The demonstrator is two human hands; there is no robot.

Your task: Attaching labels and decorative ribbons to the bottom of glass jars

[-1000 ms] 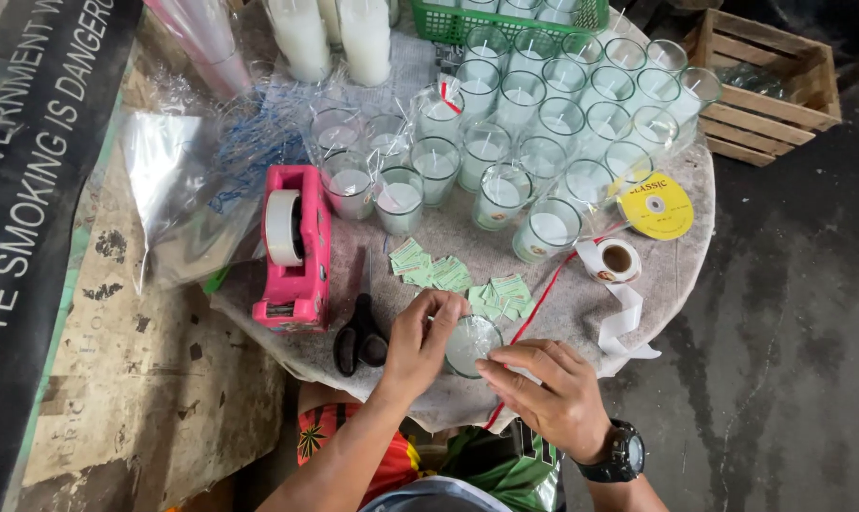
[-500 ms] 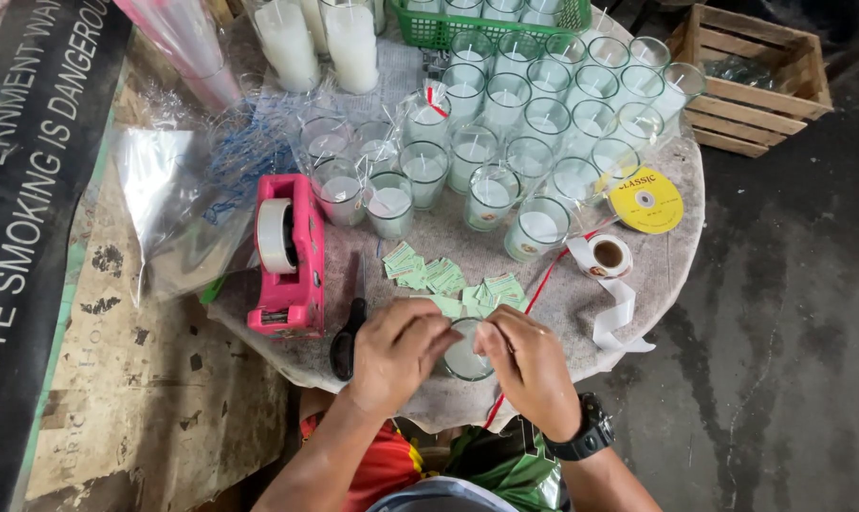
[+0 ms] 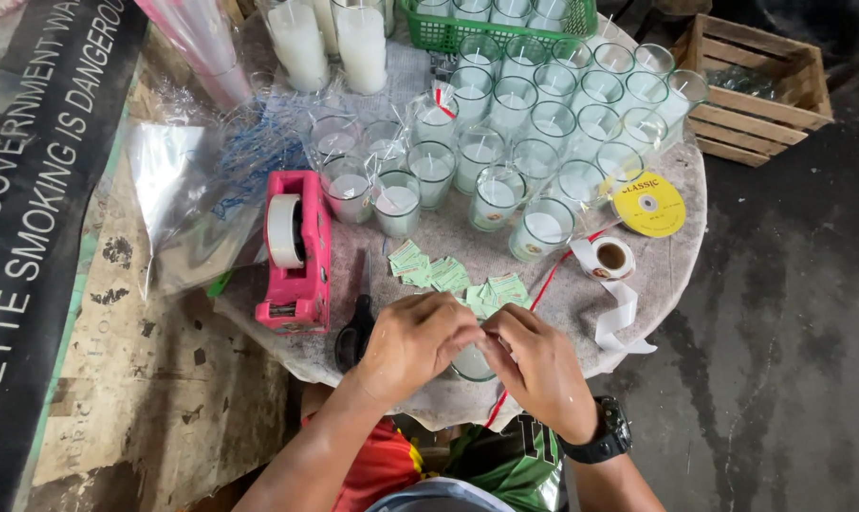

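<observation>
- Hands meet at the table's near edge: the left hand (image 3: pixel 415 341) and right hand (image 3: pixel 540 365) are both curled close around 1 glass candle (image 3: pixel 471 364), fingertips pinched together over its top; what the fingertips pinch is hidden.
- Glass looks rigid, smooth and breakable, with wax adding weight, so it probably slips easily; gripping around the side wall seems safest.
- Black scissors (image 3: pixel 357 327) lie just left of the hands, beside a pink tape dispenser (image 3: pixel 296 254).
- Green paper labels (image 3: pixel 453 278) lie scattered just beyond; they look light and flimsy.
- Farther back stand many filled glasses (image 3: pixel 505 142) on the round table (image 3: pixel 676 256).
</observation>
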